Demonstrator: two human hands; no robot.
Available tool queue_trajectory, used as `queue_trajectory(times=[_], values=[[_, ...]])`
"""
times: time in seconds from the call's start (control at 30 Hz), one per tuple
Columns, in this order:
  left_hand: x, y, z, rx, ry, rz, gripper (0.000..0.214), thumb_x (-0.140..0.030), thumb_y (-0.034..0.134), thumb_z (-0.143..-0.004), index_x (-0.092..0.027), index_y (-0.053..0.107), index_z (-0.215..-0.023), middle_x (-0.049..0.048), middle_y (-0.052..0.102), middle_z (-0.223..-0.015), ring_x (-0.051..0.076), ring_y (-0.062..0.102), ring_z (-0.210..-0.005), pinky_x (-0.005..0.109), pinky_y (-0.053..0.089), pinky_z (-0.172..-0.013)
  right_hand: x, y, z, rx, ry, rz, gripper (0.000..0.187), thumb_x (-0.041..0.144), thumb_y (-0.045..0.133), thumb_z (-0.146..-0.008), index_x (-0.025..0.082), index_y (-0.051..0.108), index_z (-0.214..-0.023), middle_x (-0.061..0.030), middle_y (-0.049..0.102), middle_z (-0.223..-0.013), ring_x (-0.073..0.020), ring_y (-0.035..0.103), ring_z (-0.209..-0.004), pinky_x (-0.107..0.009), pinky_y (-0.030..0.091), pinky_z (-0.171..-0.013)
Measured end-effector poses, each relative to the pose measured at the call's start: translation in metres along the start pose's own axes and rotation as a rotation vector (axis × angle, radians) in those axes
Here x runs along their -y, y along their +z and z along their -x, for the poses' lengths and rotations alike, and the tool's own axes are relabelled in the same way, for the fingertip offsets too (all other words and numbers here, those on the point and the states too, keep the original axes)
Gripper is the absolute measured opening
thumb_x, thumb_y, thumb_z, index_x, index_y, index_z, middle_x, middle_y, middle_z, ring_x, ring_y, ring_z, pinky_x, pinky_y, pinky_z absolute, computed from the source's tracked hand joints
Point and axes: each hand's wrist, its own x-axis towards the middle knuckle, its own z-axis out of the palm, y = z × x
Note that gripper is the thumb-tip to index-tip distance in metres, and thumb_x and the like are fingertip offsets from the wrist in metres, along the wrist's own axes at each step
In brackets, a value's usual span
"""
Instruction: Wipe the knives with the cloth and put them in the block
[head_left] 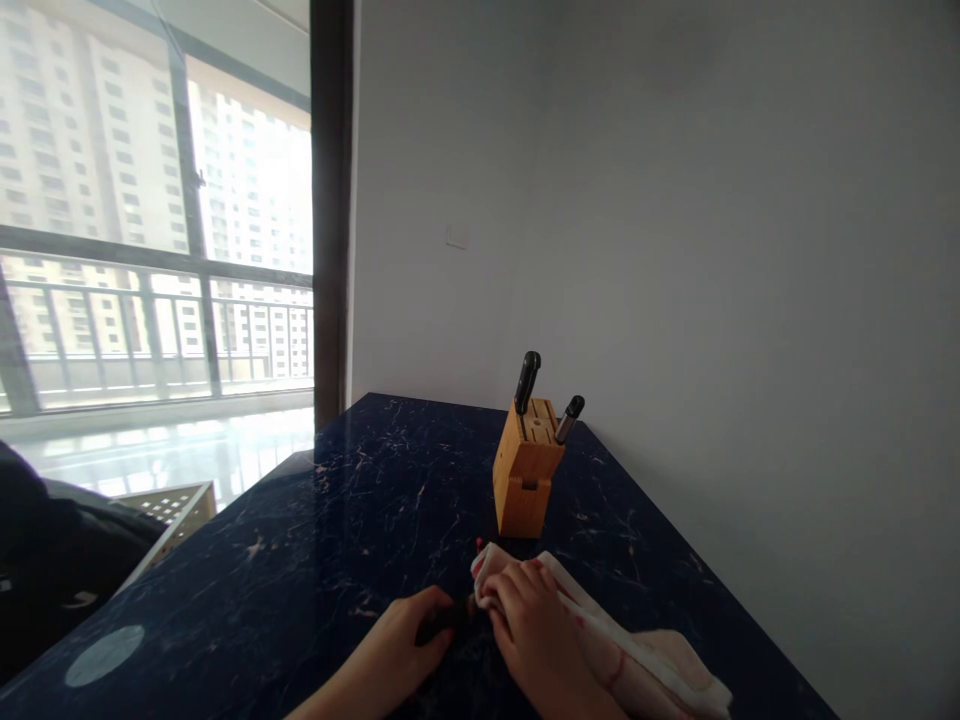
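**Q:** Containers first. What is on the shelf of your view?

**A:** Item 1: a bamboo knife block [527, 480], upright on the counter, slots cut in its top. It holds 2 knives, shown by their handles only: a black knife handle [527, 380] standing nearly straight and a shorter steel-capped knife handle [570, 418] tilted to the right.

**Q:** Your hands?

**A:** Your left hand [397, 640] is curled almost shut around a dark handle [448, 620]. Your right hand [532, 630] is closed on a folded white kitchen towel [637, 655] with red marks. The dark handle runs into the fold, so what it joins is hidden. Both sit at the near end of the counter, just in front of the block, not touching it.

**Q:** Edges and room?

**A:** The dark blue marble counter [255, 590] meets a grey wall [712, 250] along its right side, and the towel's tail lies near that edge. A wide stretch of stone runs from your left hand to the left edge, with a pale round patch [105, 655] on it.

**Q:** Writing?

**A:** You have none that can be read; the towel's red marks are only marks.
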Motion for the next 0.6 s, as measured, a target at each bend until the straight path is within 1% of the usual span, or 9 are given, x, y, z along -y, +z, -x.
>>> queue_trajectory(times=[0.1,0.23,0.3,0.37,0.5,0.53,0.6], values=[[0.0,0.0,0.0,-0.004,0.021,0.0,0.022,-0.019,0.045,-0.072,-0.019,0.06,-0.088,-0.0016,0.064,-0.076,0.013,0.056,-0.068,0.02,0.04,-0.063,0.004,0.005,0.0,0.0,-0.02,-0.03,0.018,0.01,0.054,-0.073,0.026,0.052,-0.081,0.0053,0.057,-0.087,-0.0154,0.049,-0.086,-0.031,0.028,-0.08],[0.0,0.0,0.0,0.0,-0.001,-0.006,0.022,-0.02,0.044,-0.073,-0.018,0.06,-0.088,-0.0014,0.064,-0.076,0.014,0.056,-0.067,0.02,0.04,-0.062,-0.013,0.003,-0.005,-0.04,0.048,0.067,0.017,0.009,0.052,-0.076,0.025,0.053,-0.084,0.0033,0.057,-0.088,-0.0154,0.049,-0.085,-0.031,0.029,-0.078],[0.0,0.001,0.0,0.0,-0.008,-0.016,0.022,-0.02,0.044,-0.074,-0.018,0.06,-0.088,-0.0015,0.064,-0.077,0.014,0.056,-0.068,0.02,0.04,-0.062,-0.017,0.001,-0.006,-0.05,0.056,0.104,0.018,0.008,0.05,-0.077,0.024,0.052,-0.085,0.0028,0.057,-0.088,-0.0149,0.049,-0.084,-0.03,0.029,-0.076],[0.0,0.001,0.0,-0.009,-0.001,-0.025,0.022,-0.02,0.044,-0.073,-0.019,0.06,-0.088,-0.0018,0.065,-0.077,0.014,0.056,-0.069,0.02,0.04,-0.064,-0.014,0.001,-0.005,-0.044,0.023,0.097,0.017,0.008,0.051,-0.076,0.024,0.052,-0.084,0.0032,0.056,-0.088,-0.0147,0.049,-0.085,-0.03,0.029,-0.078],[-0.001,0.001,0.0,-0.016,0.019,0.002,0.022,-0.018,0.045,-0.072,-0.019,0.06,-0.088,-0.002,0.065,-0.077,0.014,0.056,-0.071,0.02,0.04,-0.065,-0.001,0.003,-0.003,0.013,-0.089,0.022,0.016,0.011,0.054,-0.075,0.025,0.052,-0.083,0.0045,0.056,-0.085,-0.0147,0.048,-0.086,-0.031,0.026,-0.084],[-0.001,0.0,0.0,-0.015,0.021,0.011,0.022,-0.019,0.045,-0.072,-0.019,0.06,-0.088,-0.002,0.065,-0.078,0.014,0.057,-0.071,0.021,0.041,-0.065,0.0,0.003,-0.003,0.021,-0.09,0.006,0.016,0.011,0.054,-0.075,0.025,0.052,-0.083,0.0044,0.056,-0.085,-0.015,0.048,-0.086,-0.031,0.027,-0.083],[-0.001,0.0,0.0,-0.016,0.018,0.019,0.022,-0.02,0.045,-0.073,-0.019,0.06,-0.089,-0.002,0.065,-0.077,0.014,0.057,-0.07,0.021,0.041,-0.064,0.0,0.003,-0.003,0.012,-0.045,-0.017,0.016,0.011,0.053,-0.075,0.024,0.052,-0.082,0.0036,0.057,-0.087,-0.0158,0.048,-0.085,-0.032,0.027,-0.081]])
